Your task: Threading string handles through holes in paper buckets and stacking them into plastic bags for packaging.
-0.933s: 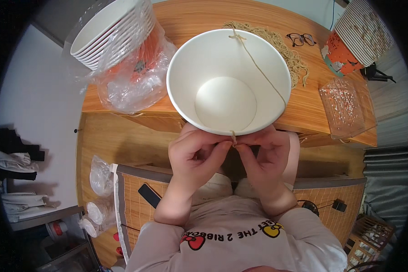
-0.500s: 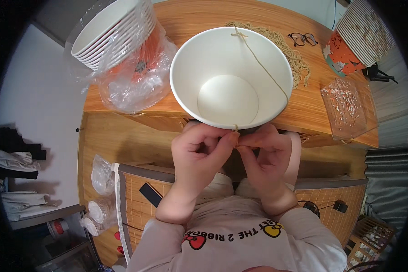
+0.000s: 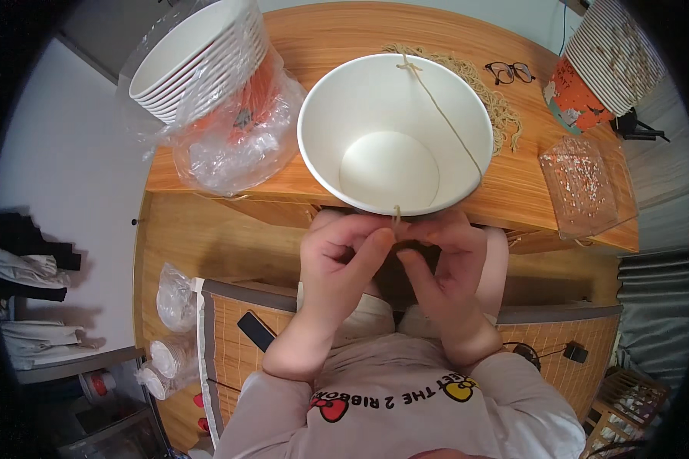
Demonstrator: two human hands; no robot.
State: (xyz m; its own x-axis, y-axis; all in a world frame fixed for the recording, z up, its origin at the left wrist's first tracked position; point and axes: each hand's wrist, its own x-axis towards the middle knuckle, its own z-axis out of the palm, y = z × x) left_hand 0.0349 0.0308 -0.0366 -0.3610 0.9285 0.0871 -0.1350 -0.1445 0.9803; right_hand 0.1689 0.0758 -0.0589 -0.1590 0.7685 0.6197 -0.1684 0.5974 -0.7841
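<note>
Left hand (image 3: 337, 252): fingers pinching the end of a thin tan cord (image 3: 396, 216), just below the near rim.
Right hand (image 3: 453, 256): thumb parted from forefinger; whether its fingers grip cord, cannot tell.
White round paper bucket (image 3: 348, 92): at the near edge of the brown wood-grain bench (image 3: 321, 27); cord knotted at far rim.
Step, judged: fastening the near end; next move likely calls for drawing it snug.
Obstruction: fingers partly mask the tie.
Beyond: tangled tan cord pile (image 3: 504, 115), black-framed eyeglasses (image 3: 511, 73).
Left side: plastic-wrapped bucket stack (image 3: 199, 73).
</note>
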